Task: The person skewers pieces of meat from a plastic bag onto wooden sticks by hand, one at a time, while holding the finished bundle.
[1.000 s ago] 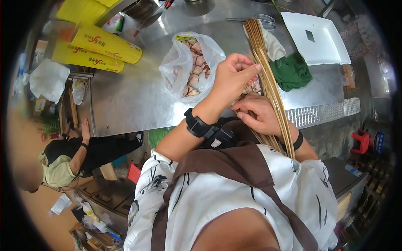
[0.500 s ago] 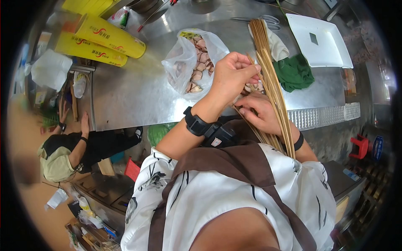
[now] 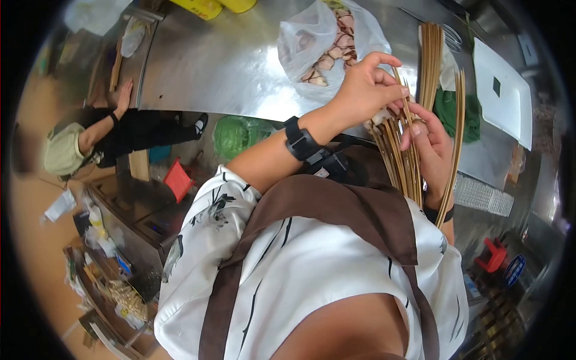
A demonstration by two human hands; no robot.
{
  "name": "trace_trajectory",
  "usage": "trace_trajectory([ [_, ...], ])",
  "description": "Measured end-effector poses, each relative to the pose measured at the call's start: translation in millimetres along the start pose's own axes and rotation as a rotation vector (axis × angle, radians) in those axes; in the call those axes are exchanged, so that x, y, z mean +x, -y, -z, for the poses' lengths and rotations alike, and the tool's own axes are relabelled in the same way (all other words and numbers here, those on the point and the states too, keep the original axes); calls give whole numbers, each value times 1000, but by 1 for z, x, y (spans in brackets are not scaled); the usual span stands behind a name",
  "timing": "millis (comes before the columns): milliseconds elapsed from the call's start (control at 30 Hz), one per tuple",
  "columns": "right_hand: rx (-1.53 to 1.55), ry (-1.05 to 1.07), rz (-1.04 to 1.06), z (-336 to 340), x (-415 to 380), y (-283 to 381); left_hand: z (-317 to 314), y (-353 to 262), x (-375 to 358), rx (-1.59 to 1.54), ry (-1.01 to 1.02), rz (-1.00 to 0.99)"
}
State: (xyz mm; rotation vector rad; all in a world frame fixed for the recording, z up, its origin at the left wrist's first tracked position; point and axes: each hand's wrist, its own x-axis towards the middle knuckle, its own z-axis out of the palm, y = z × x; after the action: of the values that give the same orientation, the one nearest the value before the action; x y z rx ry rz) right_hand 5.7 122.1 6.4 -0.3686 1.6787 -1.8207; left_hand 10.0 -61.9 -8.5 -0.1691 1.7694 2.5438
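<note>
My left hand (image 3: 373,87) pinches the upper end of a thin brown stick between thumb and fingers. Close beside it, my right hand (image 3: 429,141) is closed around a spread bunch of sticks (image 3: 396,153), whose lower ends point toward my apron. Another narrow bunch (image 3: 459,120) runs along the outer side of my right hand and wrist; how it is held is unclear. A thicker bundle of sticks (image 3: 431,63) lies beyond my hands. Beyond my left hand, an open clear plastic bag (image 3: 306,39) holds pinkish-white sliced pieces (image 3: 343,45).
The metal table (image 3: 207,66) extends to the left. A white tray (image 3: 510,102) and a green cloth (image 3: 447,111) are at the right. Yellow rolls (image 3: 201,5) show at the top. Another person (image 3: 72,144) is at the left, one hand on the table edge.
The view has shifted, so the table contents appear higher and farther right. The sticks at my right hand now show as separate bunches. The other person's second hand no longer shows.
</note>
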Motion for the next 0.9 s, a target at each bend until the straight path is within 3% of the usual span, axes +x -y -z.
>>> trace_trajectory([
  [100, -85, -52, 30, -3, 1, -3, 21, 15, 2, 33, -42, -85],
  [167, -90, -53, 34, -2, -1, -3, 60, 42, 10, 388, -237, -91],
  [233, -92, -65, 43, 0, 0, -4, 98, 49, 0, 1199, -321, -235],
  [333, -105, -67, 55, 0, -2, -6, 121, 51, -13, 1408, -226, -83],
  [667, -145, -47, 58, -1, 3, -9, 123, 68, -22, 1410, -283, -142],
  [867, -132, -40, 57, -2, 4, -9, 134, 69, -19, 1269, -303, -47],
  [900, -132, -45, 46, -2, 4, -9, 139, 74, -18, 1053, -317, -46],
])
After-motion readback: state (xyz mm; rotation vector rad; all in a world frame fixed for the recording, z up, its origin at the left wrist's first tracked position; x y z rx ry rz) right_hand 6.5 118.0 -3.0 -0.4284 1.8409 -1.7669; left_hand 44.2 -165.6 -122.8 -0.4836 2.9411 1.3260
